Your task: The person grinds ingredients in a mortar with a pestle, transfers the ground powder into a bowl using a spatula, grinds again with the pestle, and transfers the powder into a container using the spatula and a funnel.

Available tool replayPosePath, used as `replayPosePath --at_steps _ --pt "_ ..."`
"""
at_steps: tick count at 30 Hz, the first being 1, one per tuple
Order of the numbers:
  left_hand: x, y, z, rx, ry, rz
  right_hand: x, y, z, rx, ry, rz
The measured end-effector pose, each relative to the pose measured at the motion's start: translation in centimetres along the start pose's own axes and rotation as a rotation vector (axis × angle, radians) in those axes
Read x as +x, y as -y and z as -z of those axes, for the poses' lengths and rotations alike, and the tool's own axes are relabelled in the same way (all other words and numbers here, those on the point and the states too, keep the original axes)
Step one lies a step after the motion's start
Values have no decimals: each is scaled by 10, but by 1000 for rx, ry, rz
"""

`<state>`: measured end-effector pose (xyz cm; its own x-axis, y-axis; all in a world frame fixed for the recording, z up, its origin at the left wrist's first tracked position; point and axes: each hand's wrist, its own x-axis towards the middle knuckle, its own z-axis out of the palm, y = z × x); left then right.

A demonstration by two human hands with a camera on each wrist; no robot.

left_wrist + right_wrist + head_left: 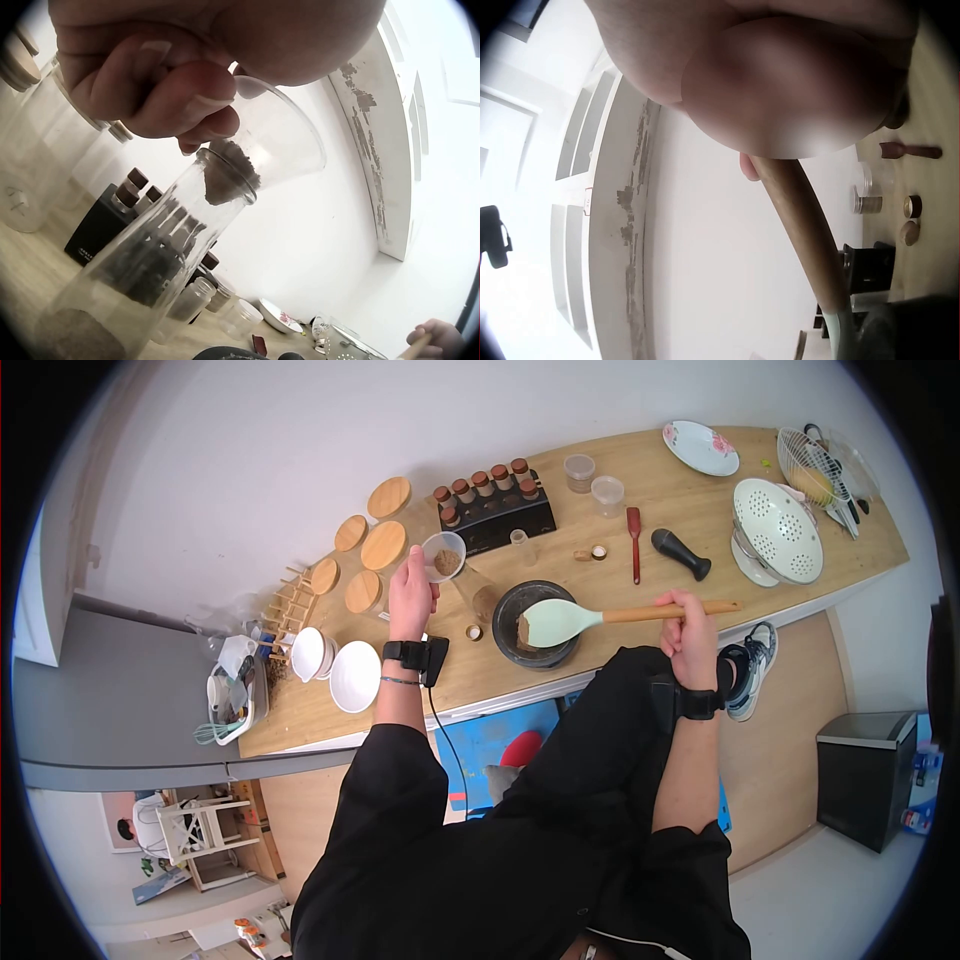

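My left hand [411, 598] pinches the rim of a clear plastic funnel [296, 139]. The funnel sits in the mouth of a tall glass bottle [154, 259]; brown powder fills its narrow part, and more powder lies at the bottle's bottom. My right hand [688, 635] grips the wooden handle of a spatula [560, 622] with a mint-green head. That head is over a dark stone mortar [502, 642], brown powder on its tip. Much of the mortar's inside is hidden beneath the spatula. A round cap [474, 631] lies between bottle and mortar.
Behind stands a black rack [500, 530] of small brown-capped jars. Wooden-lidded jars [384, 545] and white bowls [355, 677] are on the left. To the right are a dark pestle [680, 554], a reddish scoop [635, 545], a white colander [776, 530] and a floral plate [700, 448].
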<state>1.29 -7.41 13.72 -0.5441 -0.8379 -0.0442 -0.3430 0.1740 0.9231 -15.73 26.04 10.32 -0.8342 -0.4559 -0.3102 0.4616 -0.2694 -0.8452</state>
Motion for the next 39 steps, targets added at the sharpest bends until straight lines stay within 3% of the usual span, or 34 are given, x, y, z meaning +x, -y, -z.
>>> replayPosePath --at_steps 4,13,19,23,31,36,39 --pt "1 1 1 -9 3 6 -3 18 1 122 28 18" --pt "1 -2 2 -16 0 20 -21 53 -72 196 136 204" --pt "1 -3 2 -14 0 20 -34 40 -116 120 199 301" --pt "1 -3 2 -16 -9 19 -41 34 -127 -74 320 384" --pt "1 0 5 -41 10 2 -56 43 -119 -104 364 495" --pt "-2 2 4 -49 -17 32 -69 49 -89 132 171 538" --pt "1 14 7 -52 -49 30 -67 42 -55 89 117 539"
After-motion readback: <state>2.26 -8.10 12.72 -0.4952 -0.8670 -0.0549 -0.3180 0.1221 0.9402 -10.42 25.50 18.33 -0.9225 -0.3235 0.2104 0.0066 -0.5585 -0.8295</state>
